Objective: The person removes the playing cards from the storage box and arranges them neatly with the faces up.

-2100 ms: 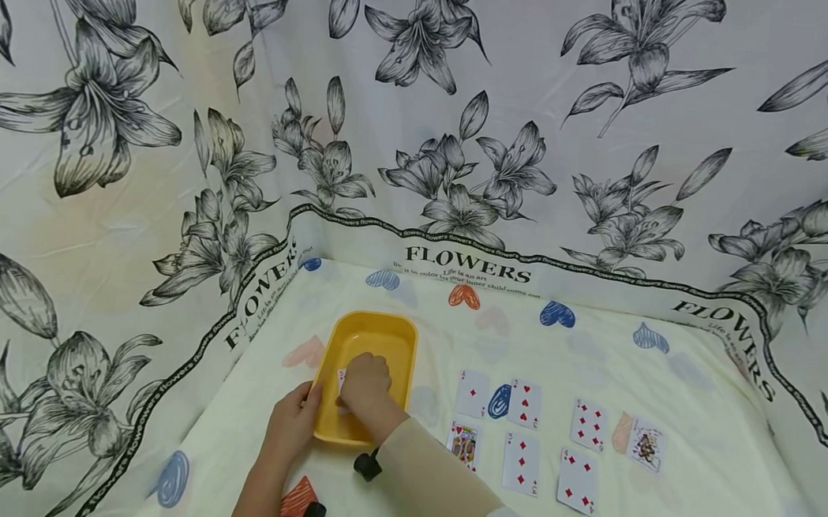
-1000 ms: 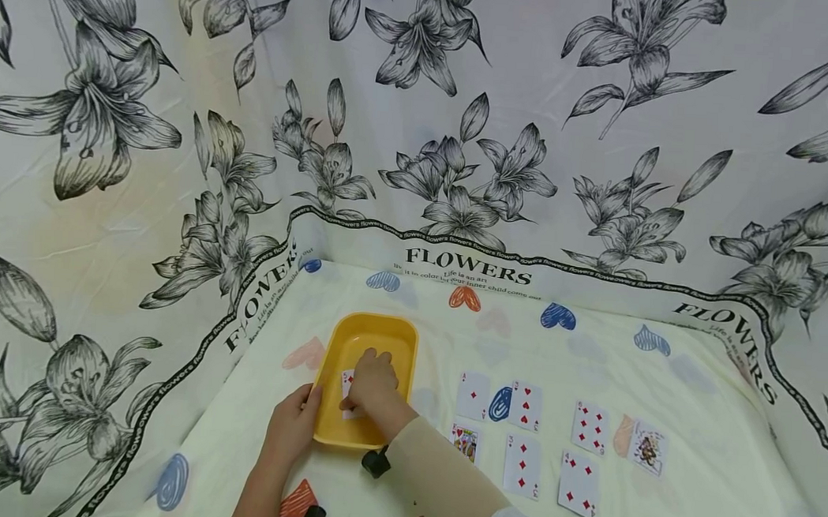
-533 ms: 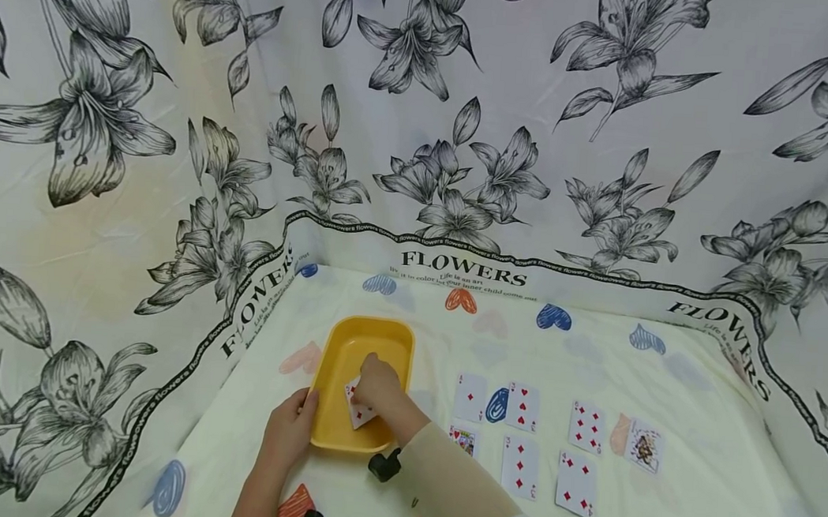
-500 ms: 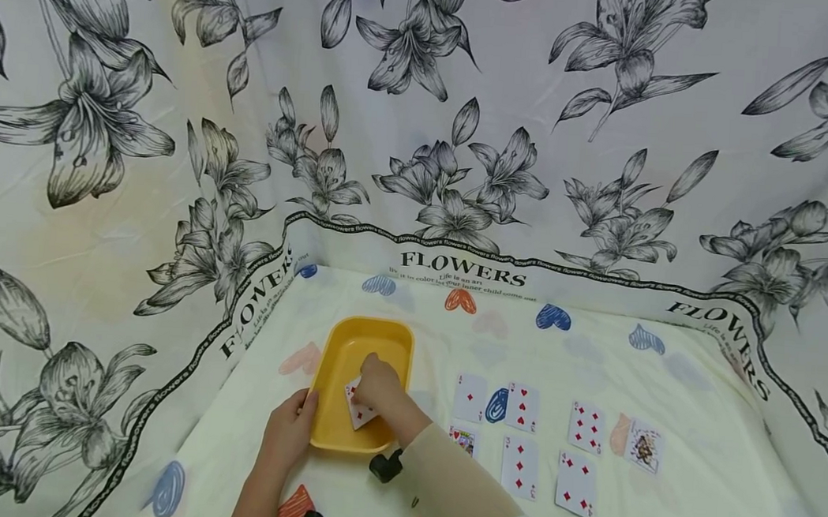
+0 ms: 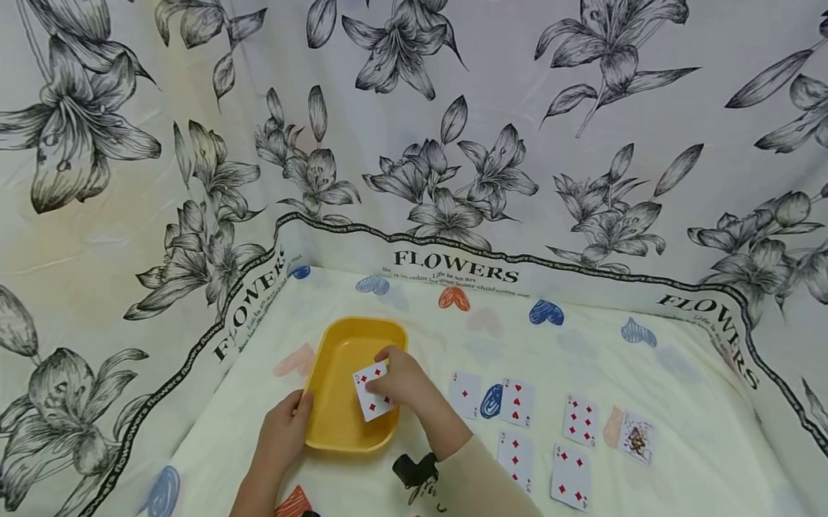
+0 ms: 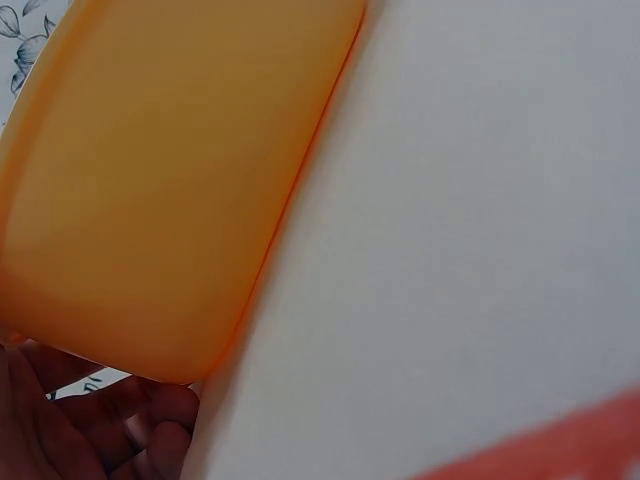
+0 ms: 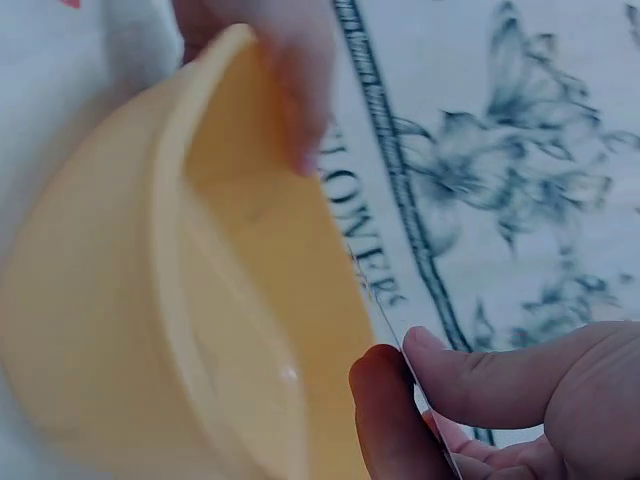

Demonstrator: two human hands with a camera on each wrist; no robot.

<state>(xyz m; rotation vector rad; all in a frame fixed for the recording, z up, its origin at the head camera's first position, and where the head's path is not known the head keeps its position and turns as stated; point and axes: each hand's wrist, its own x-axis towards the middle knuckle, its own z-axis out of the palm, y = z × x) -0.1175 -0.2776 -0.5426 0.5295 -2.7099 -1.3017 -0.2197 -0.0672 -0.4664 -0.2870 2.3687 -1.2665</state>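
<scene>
In the head view my right hand (image 5: 409,385) pinches a diamond playing card (image 5: 371,402) between thumb and fingers. It holds the card tilted over a yellow plastic tray (image 5: 332,431), face toward the camera. The right wrist view shows the card edge-on between the thumb and fingers of the right hand (image 7: 530,390). My left hand (image 5: 282,428) grips the tray's left rim, thumb on the inside. From the left wrist view, curled fingers of the left hand (image 6: 100,430) sit under the near corner of the tray (image 6: 180,190).
Right of the tray, face-up cards lie in two rows: an ace of diamonds (image 5: 464,394), a heart card (image 5: 517,402), a six of diamonds (image 5: 580,420), a picture card (image 5: 636,438), and diamond cards (image 5: 571,478) nearer me. The right sleeve (image 5: 488,492) crosses the cloth.
The card lay on the tray floor under my right hand; now it is pinched and lifted. The right hand has moved right and turned. The king card is now hidden by the right arm.
</scene>
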